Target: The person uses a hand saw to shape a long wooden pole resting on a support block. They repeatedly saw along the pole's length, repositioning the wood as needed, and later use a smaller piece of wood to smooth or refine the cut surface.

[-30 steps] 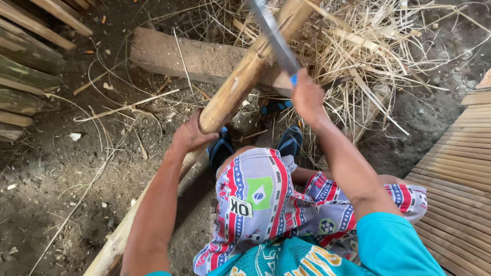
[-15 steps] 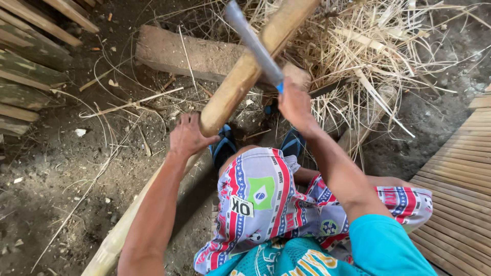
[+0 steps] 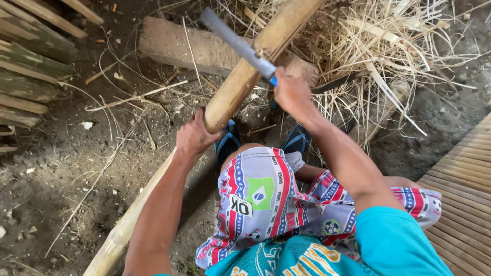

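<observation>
A long bamboo pole [image 3: 240,84] runs from the lower left up to the top centre, resting across a wooden block [image 3: 174,48]. My left hand [image 3: 194,137] grips the pole from the side, just below its middle. My right hand [image 3: 291,94] is closed on the blue handle of a long-bladed knife [image 3: 238,46]. The grey blade lies across the pole, pointing up and left. I am sitting with my knees bent, in patterned shorts, my feet in blue sandals [image 3: 227,140] under the pole.
A heap of dry bamboo shavings [image 3: 388,56] lies at the upper right. Split bamboo slats [image 3: 30,61] are stacked at the left edge. A slatted bamboo floor [image 3: 465,179] fills the lower right. The ground is bare dirt with scattered strips.
The knife has come down and to the left, from raised above the pole to lying across it. My right hand dropped with it. My left hand stays on the pole.
</observation>
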